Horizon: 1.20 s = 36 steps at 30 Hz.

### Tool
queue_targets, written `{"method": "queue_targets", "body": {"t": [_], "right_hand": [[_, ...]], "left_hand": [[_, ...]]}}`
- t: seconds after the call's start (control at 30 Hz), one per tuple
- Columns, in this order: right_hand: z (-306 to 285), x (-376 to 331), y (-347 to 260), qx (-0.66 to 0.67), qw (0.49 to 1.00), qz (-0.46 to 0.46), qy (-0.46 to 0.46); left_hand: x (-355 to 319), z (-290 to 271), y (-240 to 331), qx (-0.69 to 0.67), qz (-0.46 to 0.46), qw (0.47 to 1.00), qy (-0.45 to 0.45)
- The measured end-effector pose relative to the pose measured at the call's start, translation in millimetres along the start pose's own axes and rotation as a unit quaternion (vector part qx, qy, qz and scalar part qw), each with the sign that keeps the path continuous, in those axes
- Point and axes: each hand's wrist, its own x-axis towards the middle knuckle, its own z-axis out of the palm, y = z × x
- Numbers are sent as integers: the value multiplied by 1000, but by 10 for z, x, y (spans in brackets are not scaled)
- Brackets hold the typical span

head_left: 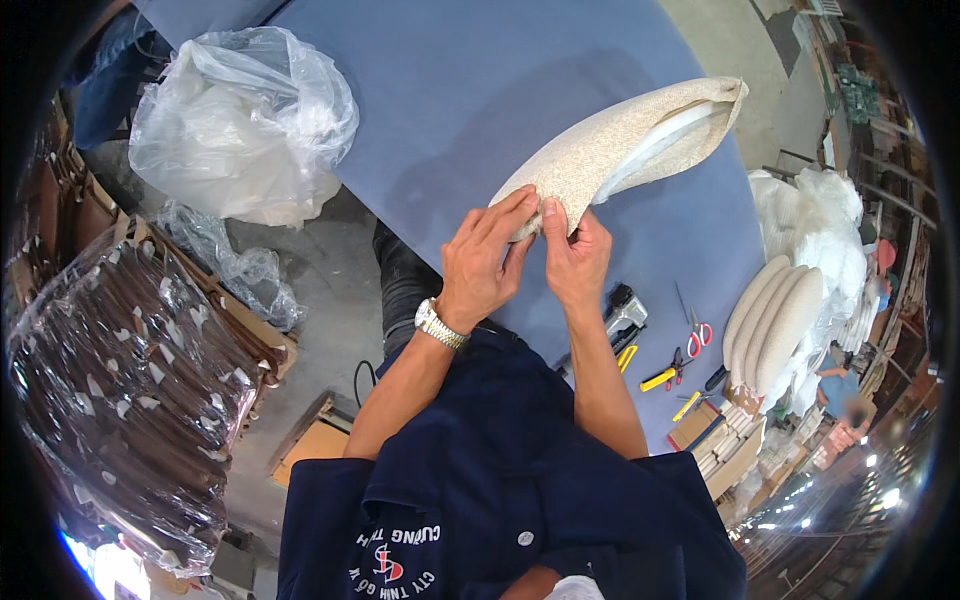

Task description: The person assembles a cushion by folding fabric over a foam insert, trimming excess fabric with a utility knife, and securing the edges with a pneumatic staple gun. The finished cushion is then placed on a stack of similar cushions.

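A long curved pad (590, 140) in beige woven fabric, with white padding showing along its open side, is held over the blue-covered table (450, 90). My left hand (485, 255) wears a metal watch and presses its fingers on the pad's near end. Beside it, my right hand (577, 262) pinches the fabric edge at the same end, thumb on top. The pad's far end points to the upper right. Just past my right forearm lies a staple gun (625, 315), partly hidden by the arm.
Red-handled scissors (697, 335), yellow-handled pliers (660, 378) and a yellow cutter (686, 406) lie at the right. Several beige pads (775, 325) stack by the table's right edge. A clear plastic bag (245, 125) stands at the left; wrapped brown parts (130, 390) stand below it. Other people are far right.
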Motion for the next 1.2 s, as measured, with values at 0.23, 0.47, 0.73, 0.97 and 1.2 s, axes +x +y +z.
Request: {"method": "queue_targets", "body": {"t": [0.23, 0.47, 0.73, 0.97, 1.2], "right_hand": [[98, -25, 157, 44, 999, -20, 5], [77, -58, 362, 104, 993, -51, -6], [128, -118, 533, 251, 966, -43, -47], [-5, -196, 700, 349, 934, -7, -79], [-781, -591, 972, 86, 993, 78, -31]], "left_hand": [[-96, 161, -188, -157, -80, 984, -23], [-51, 335, -77, -294, -200, 935, 8], [-3, 329, -85, -212, -236, 948, -18], [-56, 391, -83, -103, -113, 988, -16], [-77, 472, -7, -94, -94, 991, 4]]}}
